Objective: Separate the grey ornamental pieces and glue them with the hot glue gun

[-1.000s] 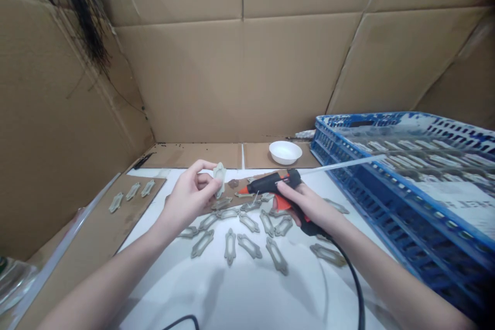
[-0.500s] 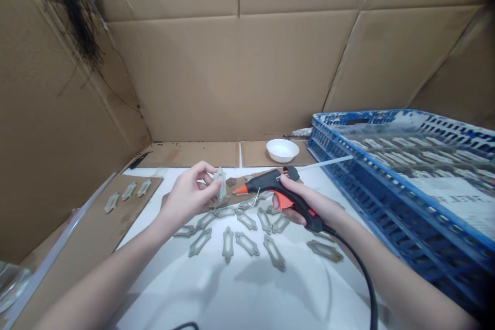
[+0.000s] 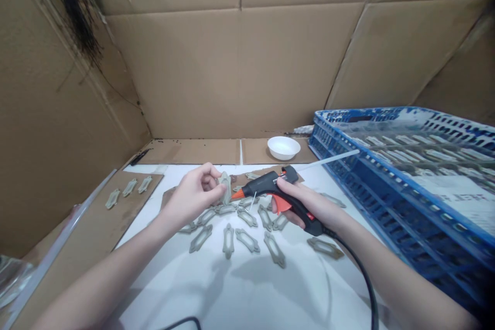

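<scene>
Head view: left hand (image 3: 196,189) pinching a small frame (image 3: 225,185) above the table (image 3: 247,294), just beside the nozzle (image 3: 238,194) of the glue gun (image 3: 265,184) gripped in the right hand (image 3: 311,206); either hand slipping could misplace glue or burn the left

Pale, diffuse light, seemingly from overhead, brightens the white tabletop (image 3: 240,294), where we see soft-edged shadows (image 3: 278,281) fall. We note the left cardboard wall (image 3: 58,113) in dimmer shade, the right-hand corners darkened, and the printed paper (image 3: 452,201) at right blurred beyond reading.
</scene>
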Motion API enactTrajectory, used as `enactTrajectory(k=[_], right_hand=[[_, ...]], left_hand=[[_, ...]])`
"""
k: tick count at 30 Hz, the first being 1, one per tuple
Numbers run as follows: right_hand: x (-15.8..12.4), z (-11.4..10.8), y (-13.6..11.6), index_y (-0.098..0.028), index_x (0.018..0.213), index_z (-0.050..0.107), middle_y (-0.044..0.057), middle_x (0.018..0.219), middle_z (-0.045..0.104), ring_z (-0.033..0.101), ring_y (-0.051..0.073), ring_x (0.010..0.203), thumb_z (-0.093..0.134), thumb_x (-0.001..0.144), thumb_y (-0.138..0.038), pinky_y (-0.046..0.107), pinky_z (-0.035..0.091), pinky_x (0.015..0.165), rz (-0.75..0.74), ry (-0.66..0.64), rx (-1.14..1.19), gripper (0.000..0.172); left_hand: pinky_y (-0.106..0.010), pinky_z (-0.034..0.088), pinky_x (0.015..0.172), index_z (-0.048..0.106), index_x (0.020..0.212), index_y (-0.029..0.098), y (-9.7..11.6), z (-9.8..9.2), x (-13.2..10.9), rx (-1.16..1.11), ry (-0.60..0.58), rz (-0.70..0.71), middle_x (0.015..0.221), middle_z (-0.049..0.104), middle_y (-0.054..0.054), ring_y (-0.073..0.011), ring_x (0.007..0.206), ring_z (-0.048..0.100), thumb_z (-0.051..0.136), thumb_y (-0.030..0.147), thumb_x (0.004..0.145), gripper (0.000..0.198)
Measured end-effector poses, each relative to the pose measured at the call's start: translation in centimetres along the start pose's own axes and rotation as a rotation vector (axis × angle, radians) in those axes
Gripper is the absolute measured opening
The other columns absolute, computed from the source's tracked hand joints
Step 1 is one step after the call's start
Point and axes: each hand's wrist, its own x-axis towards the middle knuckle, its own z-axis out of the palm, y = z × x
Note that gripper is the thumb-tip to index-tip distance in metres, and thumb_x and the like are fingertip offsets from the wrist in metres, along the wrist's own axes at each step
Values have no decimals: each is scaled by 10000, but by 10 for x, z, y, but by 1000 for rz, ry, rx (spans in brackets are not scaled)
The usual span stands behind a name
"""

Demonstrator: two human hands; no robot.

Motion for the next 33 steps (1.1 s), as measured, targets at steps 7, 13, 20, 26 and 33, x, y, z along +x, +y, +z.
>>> enactTrajectory(k=[7, 13, 20, 26, 33], right_hand=[[-1, 1, 1, -163, 662, 466, -61, 347, 387, 298, 52, 284, 340, 798, -587, 192, 195, 329, -3, 26, -34, 463], [-2, 2, -2, -173, 654, 446, -66, 343, 386, 312, 54, 291, 342, 804, -578, 190, 222, 349, 7, 22, -50, 445], [-4, 2, -3, -172, 591, 443, -52, 333, 387, 340, 62, 312, 345, 788, -604, 194, 256, 377, 37, 43, -115, 485], [-6, 4, -6, -177, 541, 404, -48, 337, 392, 366, 66, 318, 361, 770, -619, 199, 274, 382, 65, 84, -166, 499], [-11, 7, -10, -178, 613, 401, -68, 362, 402, 389, 60, 323, 388, 773, -597, 185, 276, 367, 96, 130, -239, 449]], left_hand=[[-170, 264, 427, 419, 686, 186, 5, 2, -4, 21, 6, -14, 485, 389, 75, -66, 433, 370, 545, 248, 676, 141], [-168, 258, 431, 416, 689, 186, 7, 2, -4, 53, 2, -33, 483, 377, 80, -61, 440, 353, 546, 234, 675, 139], [-167, 259, 433, 419, 676, 190, 5, 3, -4, 67, -12, -13, 491, 389, 77, -62, 448, 370, 538, 231, 689, 127], [-171, 260, 435, 408, 691, 192, 2, 3, -5, 106, -11, -3, 495, 389, 79, -65, 451, 360, 540, 239, 693, 139], [-174, 281, 442, 397, 696, 193, -1, 3, -3, 162, -22, 9, 493, 406, 80, -69, 459, 378, 530, 241, 702, 141]])
